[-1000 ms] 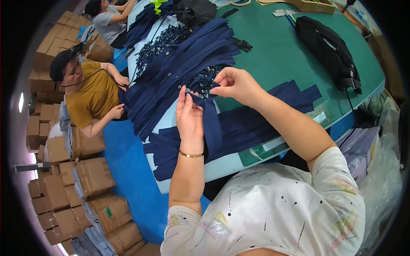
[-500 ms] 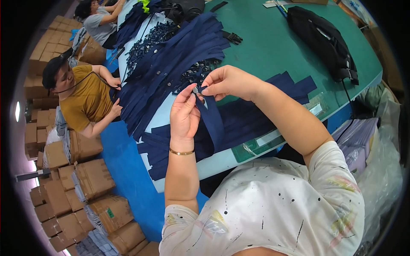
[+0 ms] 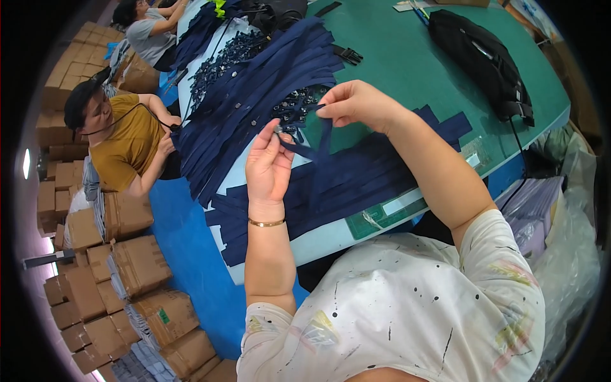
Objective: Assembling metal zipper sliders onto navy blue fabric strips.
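My left hand (image 3: 268,170) pinches a small silvery metal fitting (image 3: 278,129) between thumb and fingertips. A navy fabric strap (image 3: 323,141) runs from that fitting, and its other part is pinched between the thumb and forefinger of my right hand (image 3: 356,107). Between the hands the strap sags, then rises to the right fingertips. Below lies a row of flat navy straps (image 3: 363,172), spread along the table's near edge. Just beyond my hands sits a heap of small dark pieces with metal parts (image 3: 296,105); their exact kind is unclear.
A large pile of navy straps (image 3: 223,121) covers the table's left side. A black bag (image 3: 480,60) lies at the right on the green tabletop (image 3: 388,57). A co-worker in a mustard shirt (image 3: 127,146) handles straps at the left. Cardboard boxes (image 3: 140,267) are stacked behind.
My right hand has moved up and right, away from my left, drawing the strap out between them. My left hand has shifted slightly left and keeps the metal fitting.
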Demonstrator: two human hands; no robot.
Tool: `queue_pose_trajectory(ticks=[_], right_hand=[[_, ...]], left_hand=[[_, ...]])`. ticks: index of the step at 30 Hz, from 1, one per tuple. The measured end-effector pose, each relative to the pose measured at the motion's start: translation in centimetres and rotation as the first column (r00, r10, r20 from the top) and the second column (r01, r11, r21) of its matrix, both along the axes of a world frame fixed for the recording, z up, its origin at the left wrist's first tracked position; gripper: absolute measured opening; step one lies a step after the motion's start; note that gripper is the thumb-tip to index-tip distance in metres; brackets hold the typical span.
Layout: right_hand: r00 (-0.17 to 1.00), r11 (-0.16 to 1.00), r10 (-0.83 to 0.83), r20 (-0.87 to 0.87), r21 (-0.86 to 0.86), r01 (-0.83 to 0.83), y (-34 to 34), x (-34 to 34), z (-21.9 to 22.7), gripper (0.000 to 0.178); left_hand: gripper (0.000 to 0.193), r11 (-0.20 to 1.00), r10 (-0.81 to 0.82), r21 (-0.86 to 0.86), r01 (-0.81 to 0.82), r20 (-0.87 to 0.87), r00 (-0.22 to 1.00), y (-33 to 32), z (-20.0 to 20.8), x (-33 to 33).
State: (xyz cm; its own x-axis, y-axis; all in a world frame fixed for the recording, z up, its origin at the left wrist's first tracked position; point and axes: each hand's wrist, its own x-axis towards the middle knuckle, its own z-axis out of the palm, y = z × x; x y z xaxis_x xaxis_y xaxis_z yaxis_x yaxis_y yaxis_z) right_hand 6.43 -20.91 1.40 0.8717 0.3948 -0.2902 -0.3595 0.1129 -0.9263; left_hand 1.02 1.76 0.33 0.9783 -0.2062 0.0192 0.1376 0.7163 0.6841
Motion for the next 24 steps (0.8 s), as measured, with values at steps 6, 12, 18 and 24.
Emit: queue_pose_trajectory(ticks=[6,12,18,24], right_hand=[[0.961,0.982,0.181,0.211,0.015,-0.188,1.9,-1.4,0.8,0.016],[0.957,0.968,0.252,0.142,-0.039,-0.249,1.5,-1.2,0.5,0.018],[0.956,0.961,0.273,0.106,-0.075,-0.266,1.2,-1.3,0.5,0.017],[0.948,0.947,0.318,0.018,-0.040,-0.317,1.2,-1.2,0.5,0.015]], left_hand=[[0.026,0.977,0.016,0.215,-0.011,-0.020,1.000,-0.8,0.0,-0.4],[0.025,0.948,-0.054,0.316,0.046,0.017,0.998,-1.0,0.0,-0.6],[0.022,0.926,-0.045,0.375,0.033,0.023,0.999,-1.5,0.1,-0.7],[0.022,0.873,-0.076,0.487,0.020,0.094,0.993,-1.3,0.1,-0.7]])
